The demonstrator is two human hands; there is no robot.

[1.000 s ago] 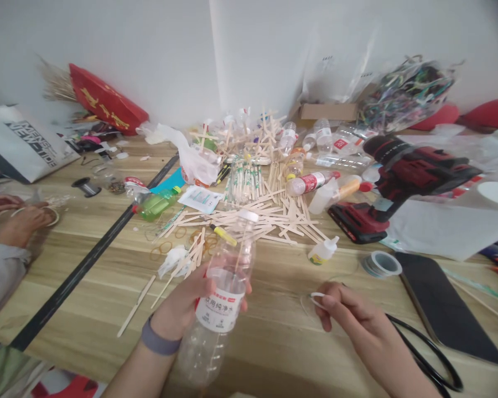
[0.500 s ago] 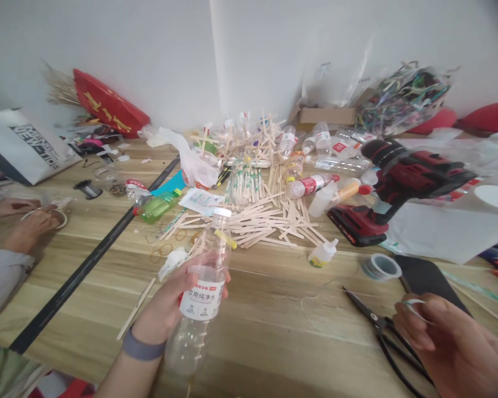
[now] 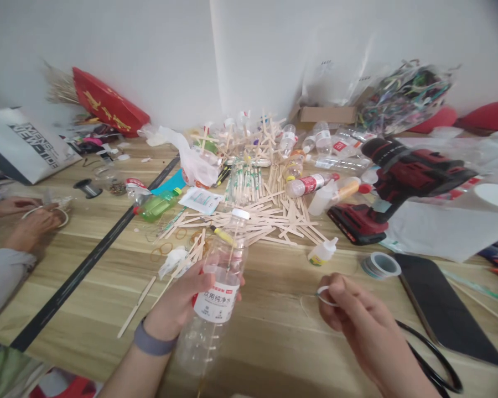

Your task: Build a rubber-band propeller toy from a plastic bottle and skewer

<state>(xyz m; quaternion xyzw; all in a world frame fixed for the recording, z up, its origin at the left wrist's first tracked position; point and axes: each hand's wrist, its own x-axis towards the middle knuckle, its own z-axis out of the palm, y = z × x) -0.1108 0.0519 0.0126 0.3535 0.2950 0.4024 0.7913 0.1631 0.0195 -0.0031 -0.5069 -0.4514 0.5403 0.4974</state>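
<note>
My left hand (image 3: 181, 303) is wrapped round the middle of a clear plastic water bottle (image 3: 216, 301) with a white cap and label. The bottle leans, cap end away from me, above the table. My right hand (image 3: 354, 315) pinches a thin white ring (image 3: 324, 298) between thumb and fingers, to the right of the bottle. Under that hand lies a pair of scissors, of which the black handles (image 3: 444, 362) show. A thin thread seems to lie on the wood near the ring.
A loose pile of wooden sticks (image 3: 261, 224) lies ahead. A red cordless drill (image 3: 398, 182), tape roll (image 3: 380, 266), glue bottle (image 3: 323, 251) and black phone (image 3: 450, 309) are on the right. Another person's hands (image 3: 35, 224) work at the left. Several bottles and a green bottle (image 3: 160, 205) lie farther back.
My right hand has moved left with the ring, now covering the scissors' blades and uncovering more of the phone. My left hand and the bottle have shifted slightly right.
</note>
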